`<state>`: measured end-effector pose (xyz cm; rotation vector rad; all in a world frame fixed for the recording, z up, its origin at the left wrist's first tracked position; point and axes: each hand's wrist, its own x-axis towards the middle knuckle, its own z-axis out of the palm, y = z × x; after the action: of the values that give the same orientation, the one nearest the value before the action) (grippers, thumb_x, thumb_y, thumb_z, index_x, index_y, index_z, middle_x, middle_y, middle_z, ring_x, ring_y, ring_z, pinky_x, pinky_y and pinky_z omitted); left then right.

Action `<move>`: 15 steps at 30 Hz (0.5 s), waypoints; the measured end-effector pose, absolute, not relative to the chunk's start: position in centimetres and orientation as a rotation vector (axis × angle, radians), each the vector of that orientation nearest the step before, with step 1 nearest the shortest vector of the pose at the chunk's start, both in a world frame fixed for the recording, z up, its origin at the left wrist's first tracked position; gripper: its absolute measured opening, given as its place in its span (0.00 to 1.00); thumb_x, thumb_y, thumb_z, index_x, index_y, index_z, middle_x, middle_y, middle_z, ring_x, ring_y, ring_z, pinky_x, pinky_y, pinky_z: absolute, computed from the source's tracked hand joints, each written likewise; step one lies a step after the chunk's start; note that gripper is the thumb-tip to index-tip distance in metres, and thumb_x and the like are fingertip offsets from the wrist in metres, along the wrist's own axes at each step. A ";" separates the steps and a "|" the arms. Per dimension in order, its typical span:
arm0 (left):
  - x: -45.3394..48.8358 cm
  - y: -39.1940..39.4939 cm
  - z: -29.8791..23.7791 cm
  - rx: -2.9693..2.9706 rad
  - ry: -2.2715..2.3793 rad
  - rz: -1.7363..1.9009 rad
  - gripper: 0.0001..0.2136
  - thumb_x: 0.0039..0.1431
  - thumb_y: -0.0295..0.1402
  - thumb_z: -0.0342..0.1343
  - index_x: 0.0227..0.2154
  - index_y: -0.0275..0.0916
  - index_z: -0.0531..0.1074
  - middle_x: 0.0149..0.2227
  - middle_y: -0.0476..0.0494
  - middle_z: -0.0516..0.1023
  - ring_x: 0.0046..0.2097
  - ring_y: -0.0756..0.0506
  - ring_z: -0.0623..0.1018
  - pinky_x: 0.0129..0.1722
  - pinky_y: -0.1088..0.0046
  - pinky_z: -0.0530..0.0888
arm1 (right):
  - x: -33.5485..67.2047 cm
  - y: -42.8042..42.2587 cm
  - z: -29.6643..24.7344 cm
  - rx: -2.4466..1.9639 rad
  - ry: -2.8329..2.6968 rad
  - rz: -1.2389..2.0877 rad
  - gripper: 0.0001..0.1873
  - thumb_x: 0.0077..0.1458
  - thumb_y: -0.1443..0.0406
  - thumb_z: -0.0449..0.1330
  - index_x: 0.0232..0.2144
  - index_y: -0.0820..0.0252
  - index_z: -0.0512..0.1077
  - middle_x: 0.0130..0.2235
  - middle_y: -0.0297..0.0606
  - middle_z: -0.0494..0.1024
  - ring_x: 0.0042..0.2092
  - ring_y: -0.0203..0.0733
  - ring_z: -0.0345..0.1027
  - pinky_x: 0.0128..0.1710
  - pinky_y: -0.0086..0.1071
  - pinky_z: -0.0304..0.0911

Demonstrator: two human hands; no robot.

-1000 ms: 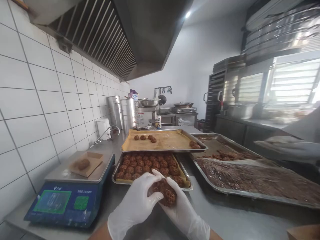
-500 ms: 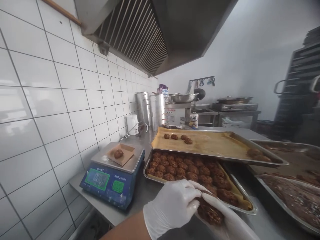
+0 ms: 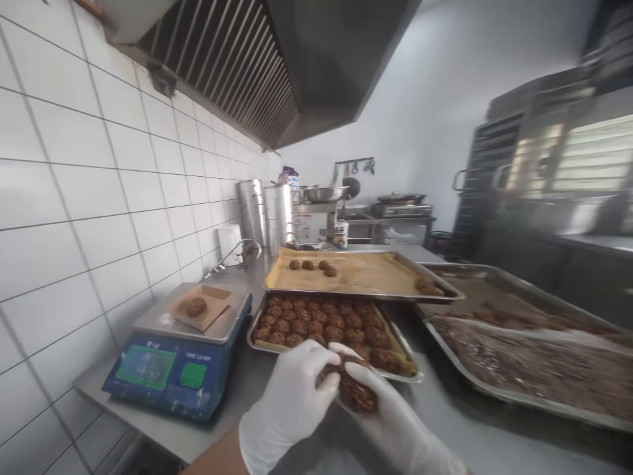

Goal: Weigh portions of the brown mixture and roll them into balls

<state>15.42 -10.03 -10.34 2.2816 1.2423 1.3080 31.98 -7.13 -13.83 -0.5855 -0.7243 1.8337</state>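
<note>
White-gloved left hand (image 3: 289,409) and right hand (image 3: 395,422) cup firmly around a lumpy brown ball (image 3: 353,389), held over the steel surface (image 3: 459,422) at the near edge of a paper-lined tray (image 3: 410,377) packed with similar balls (image 3: 316,323); a digital scale (image 3: 173,363) stands to the left.

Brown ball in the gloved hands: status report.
Left hand and right hand, white-gloved, both around the brown ball. Metal tray of brown balls just beyond.

passage: steel counter (image 3: 475,439) by right hand (image 3: 390,406) | obstacle: sheet pan (image 3: 257,330) ahead
</note>
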 end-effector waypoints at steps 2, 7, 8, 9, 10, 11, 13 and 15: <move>15.5 -10.1 -10.7 2.249 1.235 1.340 0.09 0.61 0.24 0.56 0.41 0.42 0.77 0.40 0.45 0.80 0.41 0.45 0.78 0.43 0.68 0.74 | 31.9 -7.5 -13.8 -0.579 -0.722 1.825 0.22 0.47 0.62 0.74 0.46 0.55 0.79 0.47 0.41 0.83 0.48 0.49 0.77 0.50 0.40 0.71; 15.6 -10.1 -11.1 2.134 1.206 1.426 0.10 0.58 0.21 0.55 0.36 0.43 0.76 0.36 0.49 0.80 0.39 0.46 0.79 0.42 0.70 0.73 | 31.6 -8.0 -14.0 -0.533 -0.736 1.810 0.19 0.52 0.63 0.70 0.47 0.57 0.79 0.47 0.41 0.83 0.49 0.46 0.76 0.48 0.34 0.70; 15.6 -10.1 -11.1 2.098 1.210 1.430 0.10 0.57 0.20 0.55 0.35 0.43 0.76 0.35 0.50 0.80 0.38 0.47 0.79 0.41 0.70 0.73 | 31.6 -8.0 -14.1 -0.534 -0.733 1.812 0.19 0.52 0.63 0.70 0.47 0.57 0.79 0.47 0.41 0.83 0.49 0.47 0.77 0.47 0.34 0.70; 15.6 -10.1 -11.0 2.061 1.220 1.429 0.11 0.56 0.20 0.56 0.34 0.43 0.76 0.34 0.51 0.80 0.37 0.47 0.79 0.40 0.71 0.73 | 31.6 -8.0 -14.2 -0.534 -0.724 1.819 0.19 0.52 0.63 0.70 0.47 0.57 0.79 0.47 0.41 0.83 0.49 0.47 0.77 0.48 0.35 0.70; 15.6 -10.1 -10.9 2.028 1.232 1.423 0.11 0.55 0.20 0.56 0.34 0.43 0.76 0.33 0.52 0.80 0.35 0.48 0.78 0.38 0.72 0.73 | 31.6 -7.9 -14.2 -0.531 -0.710 1.830 0.19 0.52 0.63 0.70 0.48 0.56 0.79 0.47 0.41 0.83 0.48 0.46 0.77 0.48 0.35 0.71; 15.6 -10.1 -10.8 2.001 1.242 1.416 0.11 0.55 0.20 0.56 0.34 0.43 0.77 0.33 0.52 0.80 0.34 0.48 0.78 0.37 0.72 0.73 | 31.6 -7.8 -14.2 -0.532 -0.694 1.842 0.20 0.51 0.63 0.71 0.48 0.56 0.79 0.47 0.42 0.83 0.48 0.46 0.77 0.48 0.35 0.71; 15.7 -10.0 -10.6 1.966 1.247 1.421 0.12 0.54 0.20 0.56 0.34 0.43 0.78 0.32 0.52 0.81 0.33 0.48 0.78 0.35 0.73 0.73 | 31.7 -7.5 -14.2 -0.552 -0.654 1.852 0.21 0.49 0.63 0.72 0.47 0.55 0.79 0.46 0.42 0.83 0.46 0.46 0.78 0.46 0.36 0.73; 15.6 -9.8 -10.4 1.955 1.221 1.452 0.12 0.54 0.20 0.57 0.34 0.43 0.79 0.33 0.51 0.82 0.34 0.48 0.80 0.36 0.73 0.74 | 31.8 -7.1 -14.1 -0.577 -0.616 1.845 0.23 0.46 0.62 0.74 0.47 0.54 0.80 0.46 0.42 0.84 0.44 0.47 0.78 0.44 0.35 0.75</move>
<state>15.64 -9.82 -10.40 1.9551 1.2206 1.4523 31.81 -7.15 -14.14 -0.5775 -0.6161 1.8453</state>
